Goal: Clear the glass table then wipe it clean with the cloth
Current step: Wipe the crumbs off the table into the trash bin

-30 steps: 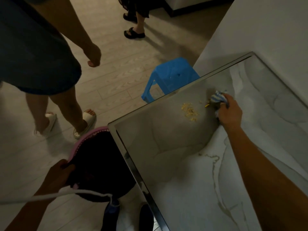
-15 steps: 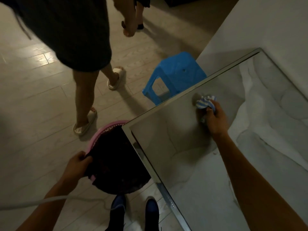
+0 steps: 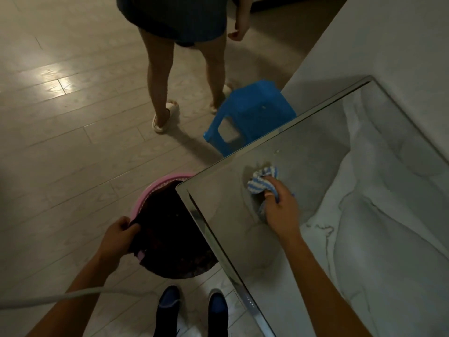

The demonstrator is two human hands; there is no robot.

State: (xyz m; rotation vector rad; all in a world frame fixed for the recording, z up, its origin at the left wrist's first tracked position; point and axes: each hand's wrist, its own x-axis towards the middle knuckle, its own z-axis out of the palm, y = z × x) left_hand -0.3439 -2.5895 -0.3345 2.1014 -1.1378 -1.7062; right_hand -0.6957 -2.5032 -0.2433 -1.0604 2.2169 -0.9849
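Observation:
The glass table [image 3: 315, 239] with a marble pattern fills the right side, its metal-edged corner near the middle. My right hand [image 3: 279, 210] grips a bunched blue-and-white striped cloth [image 3: 262, 181] and presses it on the glass close to that corner. A few small crumbs [image 3: 277, 150] lie on the glass beyond the cloth. My left hand [image 3: 119, 237] grips the rim of a pink bin [image 3: 155, 188] lined with a dark bag, which sits just below the table's corner.
Another person [image 3: 179, 69] in slippers stands on the wooden floor ahead. A blue plastic stool [image 3: 250, 113] stands beside the table's far edge. A pale wall [image 3: 376, 45] borders the table at right. My dark shoes [image 3: 192, 310] are below the bin. A white cord [image 3: 48, 297] crosses my left arm.
My right hand has swept the cloth across the glass toward the corner and bin; the yellow crumb pile is gone. The other person has walked from left to the middle, by the stool.

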